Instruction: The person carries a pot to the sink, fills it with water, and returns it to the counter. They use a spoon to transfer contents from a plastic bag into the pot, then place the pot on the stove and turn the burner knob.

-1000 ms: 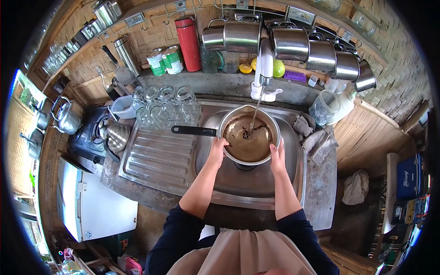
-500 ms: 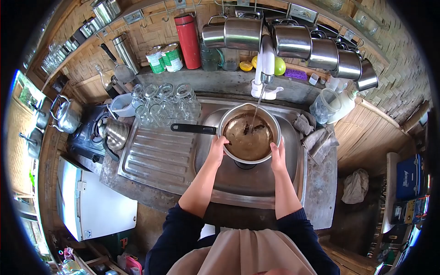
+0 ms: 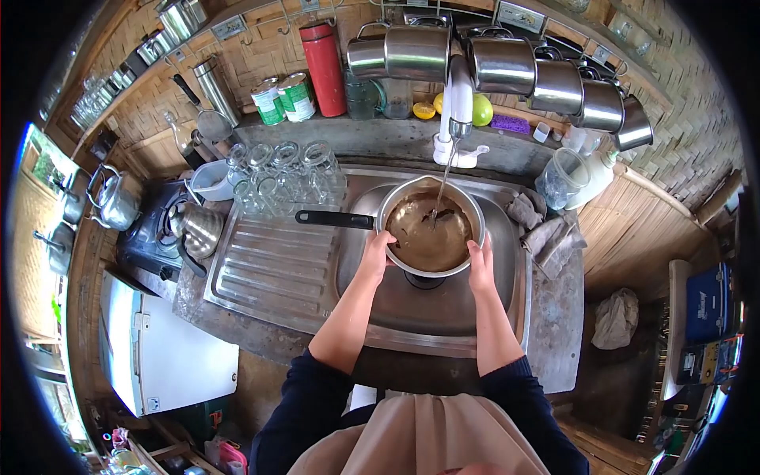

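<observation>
A saucepan (image 3: 431,267) with a black handle (image 3: 336,220) is held over the sink basin (image 3: 396,309). Brownish water with dark bits in it fills part of the pan. My left hand (image 3: 378,255) grips the rim at the lower left, near the handle's base. On the opposite side, my right hand (image 3: 480,263) closes on the rim at the lower right, thumb on top. From the white tap (image 3: 457,119), a thin stream of water runs into the pan. The fingers under the pan are partly hidden.
Several upturned glass mugs (image 3: 289,174) stand on the ribbed drainboard (image 3: 265,269) at left. Grey cloths (image 3: 546,237) lie at the sink's right edge. Steel pots (image 3: 503,67) hang low behind the tap. A kettle (image 3: 196,229) sits by the stove at left.
The pan has shifted very slightly away from me, towards the tap, with both hands still on its rim. Water keeps running into it.
</observation>
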`<state>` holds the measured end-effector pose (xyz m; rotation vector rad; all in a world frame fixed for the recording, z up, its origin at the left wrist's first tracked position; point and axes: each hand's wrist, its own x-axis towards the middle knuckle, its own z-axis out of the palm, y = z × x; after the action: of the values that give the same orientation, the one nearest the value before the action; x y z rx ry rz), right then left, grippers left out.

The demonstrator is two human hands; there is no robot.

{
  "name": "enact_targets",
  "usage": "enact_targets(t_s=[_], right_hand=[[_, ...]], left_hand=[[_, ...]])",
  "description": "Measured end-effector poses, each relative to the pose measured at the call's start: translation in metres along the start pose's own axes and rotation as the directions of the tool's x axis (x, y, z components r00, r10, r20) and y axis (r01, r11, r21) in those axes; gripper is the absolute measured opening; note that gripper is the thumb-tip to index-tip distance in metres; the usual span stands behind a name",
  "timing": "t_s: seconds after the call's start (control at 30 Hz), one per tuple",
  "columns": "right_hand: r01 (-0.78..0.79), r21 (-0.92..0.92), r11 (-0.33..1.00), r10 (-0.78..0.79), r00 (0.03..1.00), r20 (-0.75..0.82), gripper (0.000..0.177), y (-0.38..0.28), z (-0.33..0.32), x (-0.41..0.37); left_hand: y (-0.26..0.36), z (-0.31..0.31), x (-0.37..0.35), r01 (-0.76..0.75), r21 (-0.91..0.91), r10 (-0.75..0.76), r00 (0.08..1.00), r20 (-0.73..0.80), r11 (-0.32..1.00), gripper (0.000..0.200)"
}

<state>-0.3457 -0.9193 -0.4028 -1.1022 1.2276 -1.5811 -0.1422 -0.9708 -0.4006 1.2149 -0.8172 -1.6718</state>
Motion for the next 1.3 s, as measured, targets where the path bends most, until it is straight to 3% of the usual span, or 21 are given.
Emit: enact_targets(t_s=[1.3], right_hand=[[-0.002,0.051,0.999,0.001,1.000,0.031,0.044,0.002,-0.001,0.003]], left_hand=[[0.000,0.002,0.000,-0.008,0.004,0.008,1.000,-0.027,1.000,0.042]])
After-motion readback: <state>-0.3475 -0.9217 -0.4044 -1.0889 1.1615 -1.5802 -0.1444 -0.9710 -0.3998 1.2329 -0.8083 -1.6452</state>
